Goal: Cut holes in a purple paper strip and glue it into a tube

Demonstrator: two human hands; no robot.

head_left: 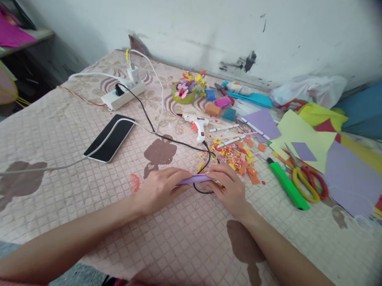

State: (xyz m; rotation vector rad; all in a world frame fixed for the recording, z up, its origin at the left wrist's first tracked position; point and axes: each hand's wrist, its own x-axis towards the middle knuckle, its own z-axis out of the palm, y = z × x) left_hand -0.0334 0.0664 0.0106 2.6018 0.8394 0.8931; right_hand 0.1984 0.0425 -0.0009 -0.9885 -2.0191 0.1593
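Between my two hands is a narrow folded strip of purple paper (193, 179), held level a little above the table. My left hand (163, 188) pinches its left end, and my right hand (228, 187) grips the right end with the fingers bent over it. The thumbs are partly hidden. Just beyond the paper lies a white hot glue gun (199, 126), its black cord (181, 142) looping under and behind my hands. Small paper scraps (235, 157) in yellow, orange and pink are heaped beside my right hand.
A phone (110, 138) and a white power strip (124, 95) with cables lie to the left. Rightward are a green utility knife (288, 185), scissors (303, 177) and coloured paper sheets (352, 173). A roll of tape (183, 94) filled with paper pieces stands near the wall (204, 27).
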